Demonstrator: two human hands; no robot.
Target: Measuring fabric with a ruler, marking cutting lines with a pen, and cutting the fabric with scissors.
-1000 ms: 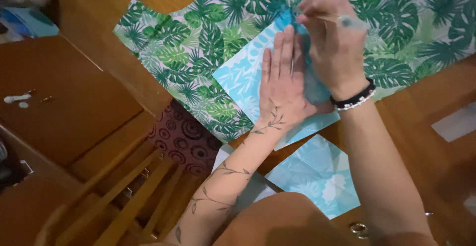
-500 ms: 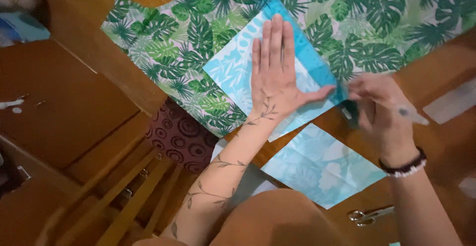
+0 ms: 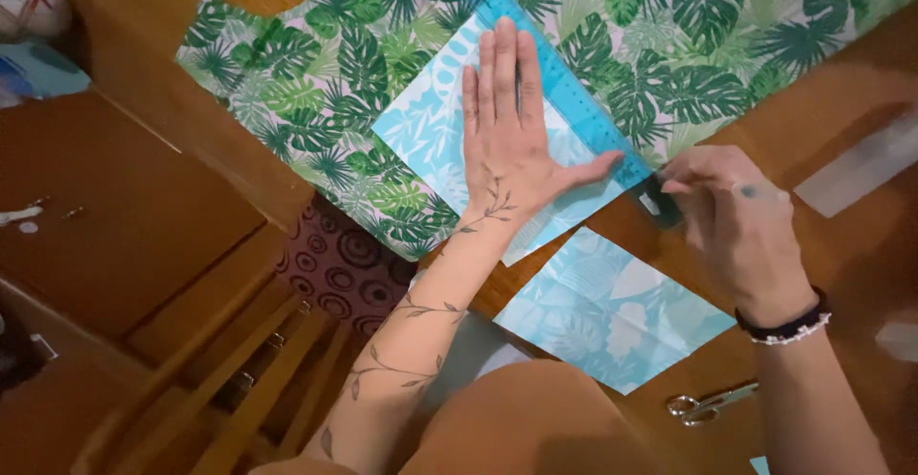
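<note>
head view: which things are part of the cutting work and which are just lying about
In use: left hand flat on the light blue sheet; blue ruler; leaf-print fabric; right hand holding a tool.

Lying about: scissors; second blue sheet; patterned cushion.

The right hand (image 3: 732,209) is motion-blurred, so the small dark tool it grips at the near end of the blue ruler (image 3: 574,92) cannot be identified. The left hand (image 3: 512,131) covers part of that ruler, and the leaf-print fabric (image 3: 669,16) beyond the ruler runs off the top edge.
</note>
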